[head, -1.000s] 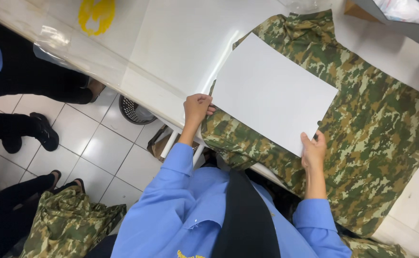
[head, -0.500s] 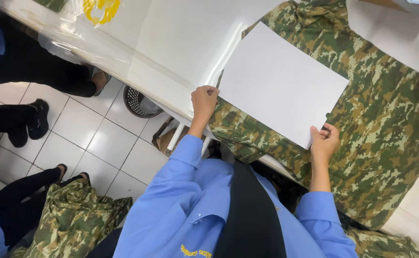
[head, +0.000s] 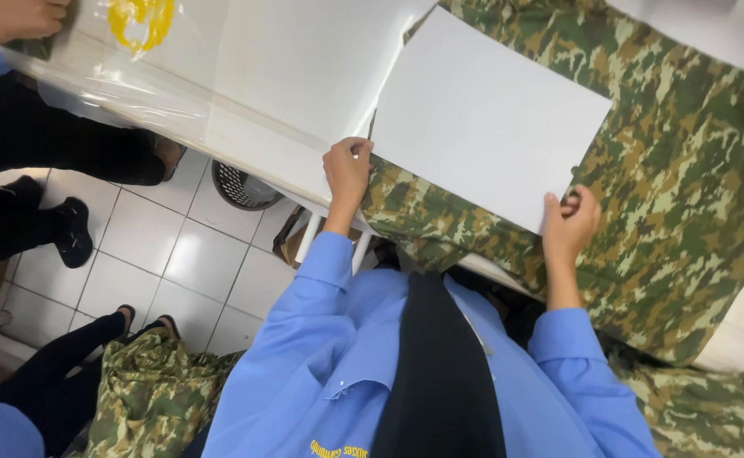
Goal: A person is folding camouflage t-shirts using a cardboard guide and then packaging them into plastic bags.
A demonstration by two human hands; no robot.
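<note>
White tiled floor [head: 177, 254] shows on the left below the edge of a pale tabletop [head: 304, 76], and a camouflage garment [head: 686, 170] lies spread across the tabletop's right part. On the garment rests a white rectangular board [head: 491, 110], set at a slant, with its far corner reaching toward the top of the view.

Over the last second the board keeps its place on the cloth while both hands shift along its near side. The left hand [head: 348, 168] has crept to the board's near left corner, its fingers curled shut on what looks like the garment's edge just beside the board, though the view is too small to say for sure whether cloth or board is pinched. The right hand [head: 571, 222] has moved in to the board's near right corner and is clamped there, thumb on top of the white sheet and fingers bunched under or against the fabric. Judging from this, the cloth at the near edge is being gathered around the board, with the fold itself not yet made.

Elsewhere, another person's hand [head: 16, 15] rests at the far left by a clear plastic bag with a yellow mark [head: 139, 21], a dark basket [head: 240, 187] sits on the floor under the tabletop, and more camouflage cloth [head: 156, 394] is heaped near the left.
</note>
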